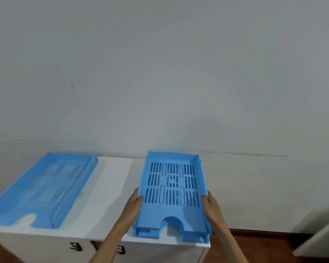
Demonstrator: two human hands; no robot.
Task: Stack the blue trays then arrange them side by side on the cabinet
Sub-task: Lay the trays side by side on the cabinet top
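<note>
The person stood at a low white cabinet [110,179] set against a plain pale grey wall [160,73]. Two light blue plastic letter trays with slotted bases were in play. One slotted blue tray [44,188] lay flat on the left part of the cabinet top, angled so that its far end pointed up and to the right, with its notched front edge near the cabinet's front.

The other slotted blue tray [172,188] was on the right part of the top, well apart from the first, and was held at both long sides. Its arched cut-out faced the person, and beneath its front edge a second blue edge showed, though I could not tell whether that was another tray nested under it. Whether it rested on the cabinet or was just above it was also unclear.

The left hand [133,205] gripped the left wall, thumb hooked over the rim and fingers underneath. The right hand [211,204] clasped the right wall in the same way, thumb inside the rim.

Two dark metal latches [75,246] showed on the cabinet front, and reddish wood floor [254,242] lay to the right.
</note>
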